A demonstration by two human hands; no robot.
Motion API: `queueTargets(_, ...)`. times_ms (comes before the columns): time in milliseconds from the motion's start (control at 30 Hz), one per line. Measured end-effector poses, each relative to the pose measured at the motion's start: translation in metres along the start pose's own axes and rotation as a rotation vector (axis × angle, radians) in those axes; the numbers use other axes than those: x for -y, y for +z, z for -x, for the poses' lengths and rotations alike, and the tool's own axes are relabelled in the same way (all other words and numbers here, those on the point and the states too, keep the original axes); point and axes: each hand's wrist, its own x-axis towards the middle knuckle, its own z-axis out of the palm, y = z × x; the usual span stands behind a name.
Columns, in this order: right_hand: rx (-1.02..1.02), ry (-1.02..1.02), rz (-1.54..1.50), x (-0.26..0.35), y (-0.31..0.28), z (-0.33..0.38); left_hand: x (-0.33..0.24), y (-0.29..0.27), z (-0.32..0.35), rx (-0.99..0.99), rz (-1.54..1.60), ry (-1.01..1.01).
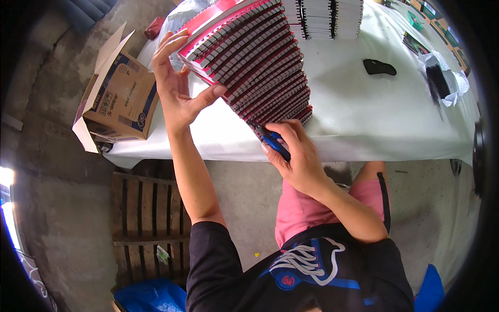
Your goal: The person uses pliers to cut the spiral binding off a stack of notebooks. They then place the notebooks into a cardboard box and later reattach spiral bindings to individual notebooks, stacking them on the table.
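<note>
A tall stack of red spiral-bound notebooks (262, 62) stands at the table's near edge, its coil-bound edges toward me. My left hand (179, 91) rests against the left side of the stack, fingers spread up by the top corner and the thumb stretched along the lower edges. In my right hand (301, 158) is a pair of blue-handled pliers (276, 146), fingers wrapped round the handles. The dark jaws of the pliers are at the lower left corner of the stack, close to the coil ends. Whether they bite on a coil is too small to tell.
More spiral-bound books (332, 18) stand farther back on the white-covered table (343, 125). To the right lie a black flat piece (379, 67) and a white wrapper holding black coils (442, 83). An opened cardboard box (122, 99) is at the left, above a wooden pallet (150, 223).
</note>
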Motion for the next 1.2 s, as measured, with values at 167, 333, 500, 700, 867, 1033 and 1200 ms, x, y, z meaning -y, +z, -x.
queueTargets(167, -0.167, -0.270, 0.558, -0.017, -0.008, 0.002, 0.003, -0.001, -0.005, 0.000, -0.003, 0.006)
queueTargets(333, -0.163, -0.338, 0.559, -0.019, -0.007, -0.005, 0.004, -0.003, -0.004, 0.005, -0.006, -0.002)
queueTargets(500, -0.190, -0.436, 0.667, -0.029, -0.006, -0.013, 0.006, -0.003, -0.004, 0.014, -0.005, 0.009)
queueTargets(700, -0.262, -0.533, 0.737, -0.032, -0.005, -0.019, 0.005, -0.004, -0.004, 0.020, -0.008, -0.003)
queueTargets(867, -0.252, -0.605, 0.731, -0.038, -0.009, -0.022, 0.006, -0.003, -0.004, 0.014, 0.005, -0.009)
queueTargets(1033, -0.214, -0.551, 0.590, -0.034, -0.011, -0.022, 0.007, -0.002, -0.005, 0.011, -0.009, 0.010)
queueTargets(1200, -0.158, -0.508, 0.434, -0.035, -0.012, -0.023, 0.007, -0.002, -0.005, 0.003, -0.018, 0.040)
